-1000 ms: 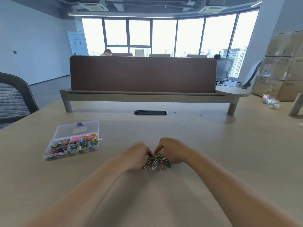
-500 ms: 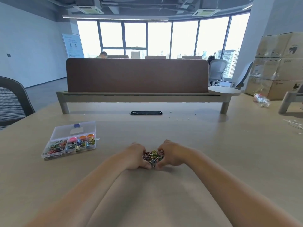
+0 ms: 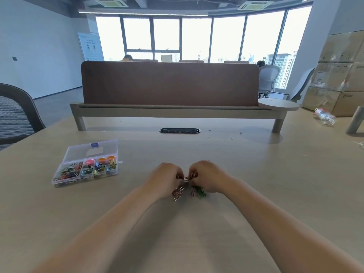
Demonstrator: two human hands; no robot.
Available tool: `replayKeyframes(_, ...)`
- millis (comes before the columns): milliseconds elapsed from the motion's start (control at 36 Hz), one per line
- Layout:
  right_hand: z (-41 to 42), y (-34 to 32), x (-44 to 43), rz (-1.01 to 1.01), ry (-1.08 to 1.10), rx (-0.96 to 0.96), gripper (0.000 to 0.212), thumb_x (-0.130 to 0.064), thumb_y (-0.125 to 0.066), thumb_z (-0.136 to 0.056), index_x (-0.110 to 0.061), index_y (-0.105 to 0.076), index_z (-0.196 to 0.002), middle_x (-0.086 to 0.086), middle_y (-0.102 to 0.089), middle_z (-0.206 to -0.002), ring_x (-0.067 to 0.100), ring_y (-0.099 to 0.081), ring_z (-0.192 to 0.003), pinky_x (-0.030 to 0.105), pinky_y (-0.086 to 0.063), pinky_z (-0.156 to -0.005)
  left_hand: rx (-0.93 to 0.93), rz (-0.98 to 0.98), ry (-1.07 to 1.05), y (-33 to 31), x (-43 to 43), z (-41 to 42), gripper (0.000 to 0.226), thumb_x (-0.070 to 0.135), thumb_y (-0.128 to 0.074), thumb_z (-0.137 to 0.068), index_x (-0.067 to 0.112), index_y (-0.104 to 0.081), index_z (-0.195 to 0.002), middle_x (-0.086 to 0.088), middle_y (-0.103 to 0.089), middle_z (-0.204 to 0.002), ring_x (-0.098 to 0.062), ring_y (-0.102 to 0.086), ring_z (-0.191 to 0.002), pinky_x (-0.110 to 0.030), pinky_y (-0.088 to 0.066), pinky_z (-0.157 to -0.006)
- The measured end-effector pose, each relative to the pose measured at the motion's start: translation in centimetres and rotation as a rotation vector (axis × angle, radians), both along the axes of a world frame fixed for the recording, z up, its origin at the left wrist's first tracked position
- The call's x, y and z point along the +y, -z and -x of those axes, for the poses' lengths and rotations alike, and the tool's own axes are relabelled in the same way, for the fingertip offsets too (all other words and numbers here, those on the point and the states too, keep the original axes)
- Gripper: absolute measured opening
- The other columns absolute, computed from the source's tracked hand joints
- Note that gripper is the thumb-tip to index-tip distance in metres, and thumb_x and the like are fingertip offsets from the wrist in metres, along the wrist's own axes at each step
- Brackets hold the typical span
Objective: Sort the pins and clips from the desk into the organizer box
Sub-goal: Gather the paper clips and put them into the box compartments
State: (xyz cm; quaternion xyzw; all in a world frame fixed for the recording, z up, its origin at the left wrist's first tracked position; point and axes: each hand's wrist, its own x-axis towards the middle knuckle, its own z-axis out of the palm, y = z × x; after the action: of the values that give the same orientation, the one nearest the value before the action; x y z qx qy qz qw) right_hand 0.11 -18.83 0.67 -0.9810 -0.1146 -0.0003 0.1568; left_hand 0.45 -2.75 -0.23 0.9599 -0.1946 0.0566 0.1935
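Observation:
A bunch of coloured paper clips (image 3: 187, 189) is gathered at the middle of the wooden desk (image 3: 256, 184). My left hand (image 3: 167, 177) and my right hand (image 3: 206, 177) curl round the bunch from either side, fingertips meeting over it. Some clips hang out below the hands, blurred. The clear plastic organizer box (image 3: 86, 170) lies to the left with its lid folded back. Its compartments hold paper clips, binder clips and round pins. Both hands are well right of the box.
A brown divider panel (image 3: 169, 83) on a raised shelf crosses the back of the desk, with a black cable slot (image 3: 179, 130) in front. An office chair (image 3: 15, 115) stands far left. A plastic bottle (image 3: 324, 116) and cardboard boxes (image 3: 340, 71) are at right.
Both hands scooped the spread clips into a tight bunch between them. The bunch now looks lifted slightly, with clips dangling beneath the fingers. The view shifted a little.

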Motion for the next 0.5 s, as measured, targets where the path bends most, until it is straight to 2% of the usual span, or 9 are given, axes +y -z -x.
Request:
replayKeyframes(56,-0.1,-0.1,-0.1,-0.014,0.003,-0.014,0.015,-0.020,-0.067,-0.084,-0.017,-0.070,-0.098,0.004,-0.067,-0.102,0.021,-0.058,-0.092,0.024,-0.036,-0.070,-0.024,-0.002,0.003,-0.1,0.2,-0.1,0.016,0.024,-0.063,-0.083,0.022,-0.074,-0.093,-0.001,-0.072,-0.091,-0.018,-0.063,-0.087,-0.028,-0.048,-0.072)
replayKeyframes(139,-0.1,-0.5,-0.3,-0.024,0.010,-0.031,0.010,-0.023,-0.069,-0.086,-0.018,-0.070,-0.094,0.003,-0.067,-0.099,0.017,-0.054,-0.083,0.024,-0.036,-0.068,-0.054,-0.006,0.014,-0.3,0.4,-0.1,0.014,0.025,-0.063,-0.085,0.021,-0.073,-0.094,-0.001,-0.071,-0.093,-0.018,-0.062,-0.089,-0.027,-0.046,-0.072)
replayKeyframes(222,0.1,-1.0,-0.4,-0.021,0.006,-0.046,0.010,-0.023,-0.069,-0.087,-0.017,-0.070,-0.093,-0.002,-0.062,-0.086,0.016,-0.053,-0.078,0.025,-0.035,-0.058,-0.048,0.022,0.010,-0.8,0.5,-0.1,0.010,0.025,-0.064,-0.085,0.022,-0.071,-0.092,0.001,-0.069,-0.092,-0.017,-0.061,-0.087,-0.028,-0.047,-0.073)
replayKeyframes(278,0.2,-1.4,-0.4,-0.025,0.005,-0.050,0.012,-0.023,-0.068,-0.088,-0.015,-0.071,-0.096,-0.005,-0.057,-0.080,0.015,-0.052,-0.075,0.020,-0.032,-0.053,-0.042,0.035,0.011,-1.1,0.7,-0.2,0.007,0.026,-0.065,-0.085,0.023,-0.071,-0.089,0.003,-0.067,-0.089,-0.015,-0.059,-0.083,-0.027,-0.046,-0.069)
replayKeyframes(500,0.4,-1.8,0.3,-0.037,0.022,-0.012,0.009,-0.023,-0.070,-0.087,-0.015,-0.071,-0.092,-0.006,-0.058,-0.072,0.017,-0.056,-0.072,0.026,-0.038,-0.061,-0.013,0.085,0.020,-1.6,1.5,0.1,0.007,0.025,-0.065,-0.086,0.021,-0.071,-0.088,0.003,-0.067,-0.086,-0.013,-0.060,-0.078,-0.027,-0.046,-0.066)
